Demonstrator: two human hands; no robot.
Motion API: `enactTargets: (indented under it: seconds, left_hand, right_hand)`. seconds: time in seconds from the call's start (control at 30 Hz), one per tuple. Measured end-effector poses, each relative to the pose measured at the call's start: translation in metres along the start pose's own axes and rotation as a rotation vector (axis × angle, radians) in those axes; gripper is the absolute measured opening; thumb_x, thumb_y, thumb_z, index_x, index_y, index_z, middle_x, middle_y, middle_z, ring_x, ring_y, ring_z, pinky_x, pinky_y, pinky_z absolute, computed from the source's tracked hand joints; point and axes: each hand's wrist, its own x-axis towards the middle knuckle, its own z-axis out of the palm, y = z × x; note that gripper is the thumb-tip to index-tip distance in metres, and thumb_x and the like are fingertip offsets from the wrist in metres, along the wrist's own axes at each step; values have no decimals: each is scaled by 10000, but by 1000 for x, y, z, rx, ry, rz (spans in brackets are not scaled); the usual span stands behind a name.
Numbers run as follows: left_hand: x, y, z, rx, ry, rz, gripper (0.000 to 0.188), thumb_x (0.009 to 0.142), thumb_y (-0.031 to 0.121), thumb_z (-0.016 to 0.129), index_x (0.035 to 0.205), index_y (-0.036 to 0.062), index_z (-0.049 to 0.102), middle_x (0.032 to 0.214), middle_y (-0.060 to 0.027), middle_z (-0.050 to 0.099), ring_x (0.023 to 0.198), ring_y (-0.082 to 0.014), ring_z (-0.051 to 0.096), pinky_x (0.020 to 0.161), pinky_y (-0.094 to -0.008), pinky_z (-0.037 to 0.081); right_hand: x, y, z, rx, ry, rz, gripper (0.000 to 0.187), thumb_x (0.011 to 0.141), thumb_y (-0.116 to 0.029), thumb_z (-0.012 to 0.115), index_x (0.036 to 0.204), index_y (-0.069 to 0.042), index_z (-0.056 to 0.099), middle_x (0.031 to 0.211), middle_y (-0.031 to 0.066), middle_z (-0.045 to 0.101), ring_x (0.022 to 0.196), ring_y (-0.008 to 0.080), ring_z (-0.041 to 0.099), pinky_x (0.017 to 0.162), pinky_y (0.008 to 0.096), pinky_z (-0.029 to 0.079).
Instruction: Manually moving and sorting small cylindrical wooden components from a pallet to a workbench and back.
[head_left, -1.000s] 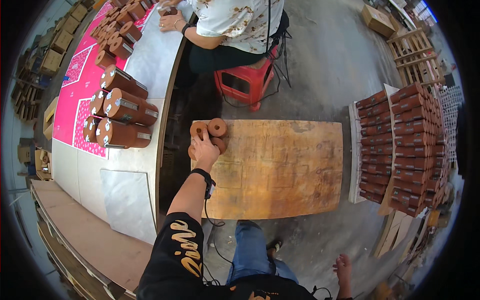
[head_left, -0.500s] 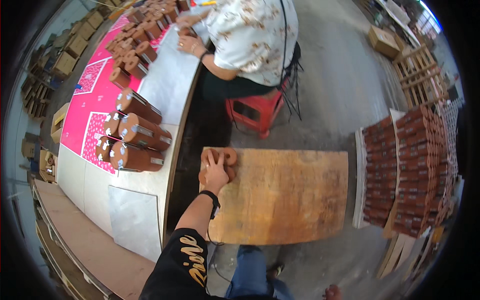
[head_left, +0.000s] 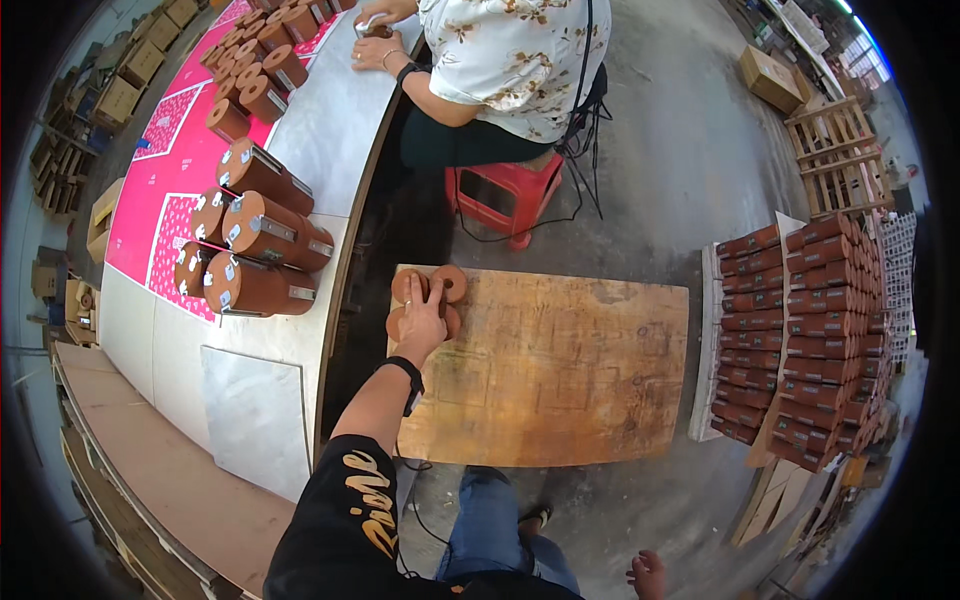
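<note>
Several brown cylinders [head_left: 450,284] with round ends stand in a tight cluster at the far left corner of a wooden board [head_left: 560,380]. Over them lies my left hand [head_left: 422,322], its fingers spread across and hooked between the cylinders, gripping them from above; part of the cluster is hidden beneath the palm. A dark band circles that wrist. Down at the lower edge, right of my legs, my right hand [head_left: 647,576] hangs away from everything, partly cut off, with its fingers loosely apart and nothing visible in them.
On the left, a long table [head_left: 240,410] carries larger brown cylinders [head_left: 262,228] and many small ones [head_left: 285,68]. A co-worker [head_left: 505,75] sits on a red stool [head_left: 515,195], handling a small cylinder. Stacked brown cylinders [head_left: 815,330] stand right of the board, near a wooden pallet [head_left: 840,155].
The view has shifted, so the table and board sit slightly further left and higher. My left hand stays on the same cylinders. My right hand shows more at the lower edge.
</note>
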Motion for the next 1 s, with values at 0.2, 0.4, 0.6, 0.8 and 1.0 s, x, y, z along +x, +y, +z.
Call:
enactTargets:
  seconds: [0.2, 0.4, 0.6, 0.8, 1.0]
  left_hand:
    - [-6, -8, -15, 56, -56, 5, 767, 820, 129, 681, 1495, 224, 328, 1552, -222, 172, 1434, -456, 169, 1036, -502, 453]
    - [-2, 13, 9, 104, 132, 183, 566, 833, 249, 637, 1385, 262, 513, 1458, -170, 419, 1296, -396, 455, 958, -485, 493]
    - [15, -34, 1, -99, -33, 164, 850, 763, -15, 598, 1536, 128, 276, 1582, -223, 175, 1445, -386, 256, 1156, -414, 300]
    - [45, -21, 14, 106, -52, 112, 748, 676, 30, 671, 1396, 79, 473, 1544, -257, 165, 1383, -470, 283, 1099, -440, 378]
    - [41, -74, 51, 139, 256, 236, 563, 827, 383, 635, 1322, 123, 577, 1419, -402, 282, 1220, -578, 402, 1003, -584, 399]
  right_hand:
    - [-1, 6, 13, 0, -12, 31, 466, 966, -338, 620, 1365, -119, 518, 1204, 158, 621, 894, 210, 672, 687, 336, 551]
    - [-6, 37, 21, 150, 143, 10, 367, 906, -222, 665, 1227, -60, 593, 1080, 151, 661, 740, 201, 689, 600, 335, 557]
    - [-14, -29, 41, -183, 102, -101, 549, 901, -483, 604, 1270, -77, 610, 1268, 180, 630, 1159, 357, 601, 987, 423, 473]
    - [-33, -35, 47, -99, 101, -62, 555, 917, -502, 569, 1311, -110, 574, 1259, 182, 633, 1167, 371, 588, 981, 444, 471]
    - [-13, 23, 58, -58, 110, -144, 561, 924, -503, 549, 1306, -93, 575, 1274, 191, 615, 1175, 377, 577, 993, 455, 460]
